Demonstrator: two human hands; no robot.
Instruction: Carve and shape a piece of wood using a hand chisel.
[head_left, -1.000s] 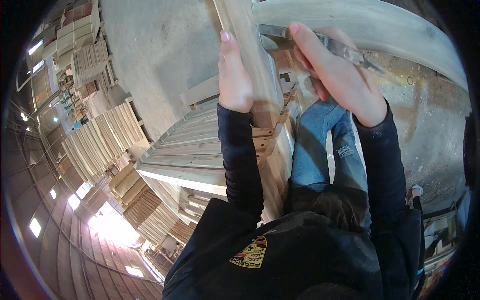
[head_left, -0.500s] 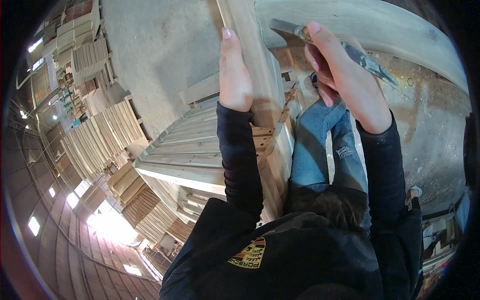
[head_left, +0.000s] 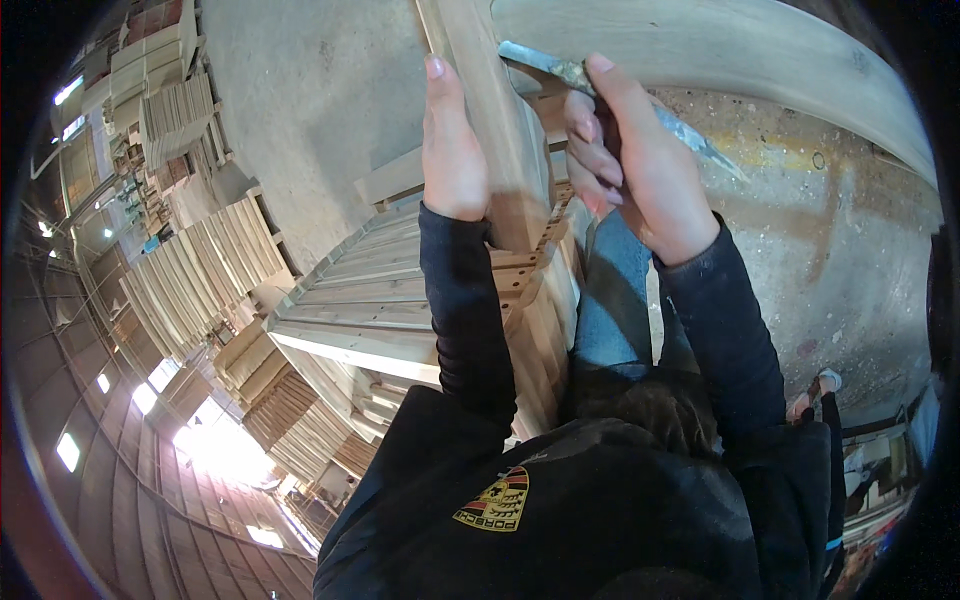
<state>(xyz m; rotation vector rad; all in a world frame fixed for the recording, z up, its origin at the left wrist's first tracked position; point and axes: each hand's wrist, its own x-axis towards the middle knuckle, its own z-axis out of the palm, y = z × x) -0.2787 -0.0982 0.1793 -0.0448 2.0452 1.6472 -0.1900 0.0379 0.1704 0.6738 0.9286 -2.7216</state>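
My left hand (head_left: 456,150) lies flat with fingers stretched along the left side of a pale wooden beam (head_left: 485,85), gripping nothing. To its right, my right hand (head_left: 655,165) is closed around a worn, paint-smeared scraper (head_left: 562,72). The scraper's flat blade points left and its tip is at the beam's edge, by the joint with a wide curved wooden board (head_left: 700,45). Whether the blade touches the wood I cannot tell. The scraper's narrow tail end sticks out past my right hand.
Below the beam is a slatted wooden frame (head_left: 370,285) with drilled holes along one rail. Stacks of boards (head_left: 205,275) stand on the left. Spotted concrete floor (head_left: 800,250) lies to the right. Part of another person (head_left: 830,420) shows at the right.
My right hand has moved left with the scraper, bringing the blade to the beam's edge and turning it. My left hand has shifted slightly left in the picture along with the beam.
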